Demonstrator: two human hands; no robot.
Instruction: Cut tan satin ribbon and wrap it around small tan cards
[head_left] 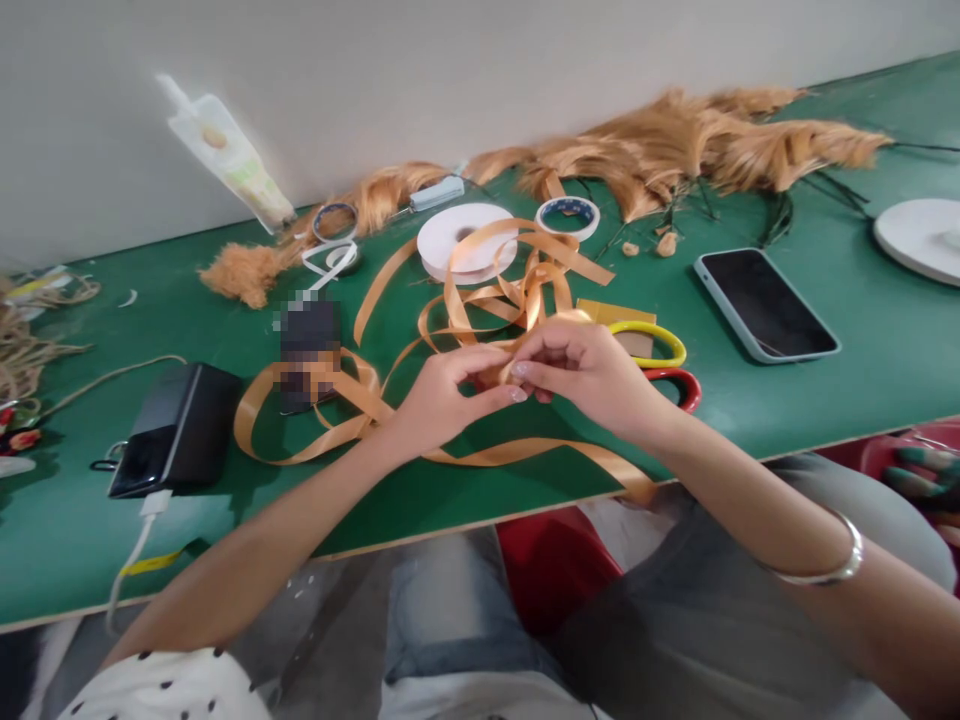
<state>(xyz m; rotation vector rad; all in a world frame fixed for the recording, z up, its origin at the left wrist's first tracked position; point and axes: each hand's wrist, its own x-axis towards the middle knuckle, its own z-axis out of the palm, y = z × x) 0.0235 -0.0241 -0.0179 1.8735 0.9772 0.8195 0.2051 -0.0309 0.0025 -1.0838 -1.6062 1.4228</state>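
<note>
Ribbon [480, 300] folding under way: left hand [442, 395] and right hand [581, 370] both pinch one fold, just before the scissors [660, 350]; steady grip needed next.

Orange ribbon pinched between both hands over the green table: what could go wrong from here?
1. The orange ribbon lies in loose tangled loops, so pulling with the left hand or right hand could snag or knot it.
2. One strand trails over the table edge and might slide off.
3. Scissors sit right beside the right hand; a loop may catch on them.
</note>
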